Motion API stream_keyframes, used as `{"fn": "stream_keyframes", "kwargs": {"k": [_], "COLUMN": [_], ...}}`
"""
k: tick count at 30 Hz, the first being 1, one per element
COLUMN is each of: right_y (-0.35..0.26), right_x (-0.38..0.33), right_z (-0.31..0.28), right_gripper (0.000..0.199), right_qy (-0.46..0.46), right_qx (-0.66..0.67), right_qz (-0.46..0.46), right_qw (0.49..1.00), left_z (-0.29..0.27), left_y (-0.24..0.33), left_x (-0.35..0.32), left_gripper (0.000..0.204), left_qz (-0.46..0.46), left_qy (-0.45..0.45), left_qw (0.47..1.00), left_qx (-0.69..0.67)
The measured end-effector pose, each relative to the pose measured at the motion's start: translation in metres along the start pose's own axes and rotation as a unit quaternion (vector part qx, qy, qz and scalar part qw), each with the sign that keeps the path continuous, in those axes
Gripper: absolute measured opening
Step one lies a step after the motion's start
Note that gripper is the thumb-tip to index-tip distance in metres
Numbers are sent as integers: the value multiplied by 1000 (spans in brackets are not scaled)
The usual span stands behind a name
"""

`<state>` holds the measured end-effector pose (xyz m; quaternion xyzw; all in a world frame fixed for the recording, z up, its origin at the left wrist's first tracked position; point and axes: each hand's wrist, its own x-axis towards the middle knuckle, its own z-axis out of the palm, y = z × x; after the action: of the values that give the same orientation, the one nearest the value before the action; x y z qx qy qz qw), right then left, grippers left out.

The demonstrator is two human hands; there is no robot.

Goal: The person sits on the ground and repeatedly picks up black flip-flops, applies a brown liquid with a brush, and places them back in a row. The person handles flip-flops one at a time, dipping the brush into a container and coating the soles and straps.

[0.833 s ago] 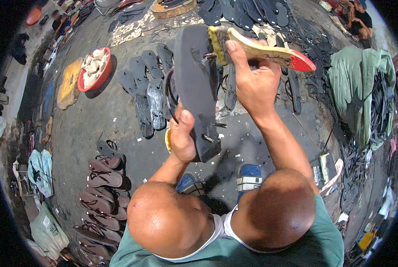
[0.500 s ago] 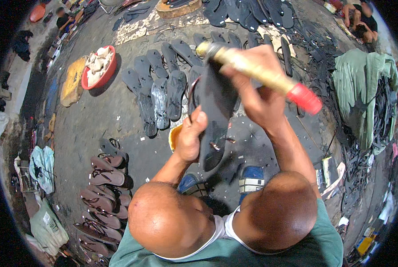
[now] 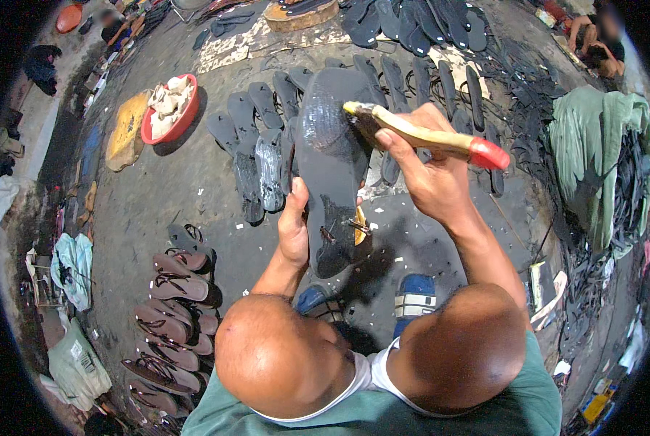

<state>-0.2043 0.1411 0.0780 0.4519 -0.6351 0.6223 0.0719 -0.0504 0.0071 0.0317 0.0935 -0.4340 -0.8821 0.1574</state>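
My left hand (image 3: 294,229) grips the near-left edge of a dark sandal sole (image 3: 332,178), thumb on top and the other fingers hidden beneath. Wet, shiny coating covers the sole's broad far end, and strap ends stick out near its narrow end. My right hand (image 3: 441,171) is closed round a brush (image 3: 427,136) with a pale wooden handle and a red butt. The brush's dark head, yellowish at the tip, meets or hovers just over the sole's right edge. Part of a yellow-rimmed thing (image 3: 360,227) shows behind the sole; its kind is hidden.
Black sandals (image 3: 270,163) lie in rows beyond my hands, some glossy. Brown sandals (image 3: 180,283) are stacked at left. A red basin (image 3: 194,116) holds whitish cloth beside a yellow block (image 3: 125,142). Green cloth (image 3: 590,145) drapes over dark strips at right. Two people sit far off.
The sole has turned from edge-on to show its coated face upward. My right hand has swung the brush lower, its head now at the sole's right side. My left hand keeps its hold.
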Motion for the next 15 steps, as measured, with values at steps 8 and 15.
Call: {"fn": "stream_keyframes", "kwargs": {"k": [8,15], "right_y": [1,10], "right_x": [-7,-74], "right_z": [9,19], "right_gripper": [21,25], "right_qy": [3,-205], "right_qx": [-14,-37], "right_qz": [-109,-109], "right_qw": [994,972], "left_z": [2,4], "left_y": [2,18], "left_x": [13,22], "left_gripper": [62,68], "left_qz": [-28,117], "left_qy": [-73,96], "left_qw": [992,981], "left_qx": [-97,-121]}}
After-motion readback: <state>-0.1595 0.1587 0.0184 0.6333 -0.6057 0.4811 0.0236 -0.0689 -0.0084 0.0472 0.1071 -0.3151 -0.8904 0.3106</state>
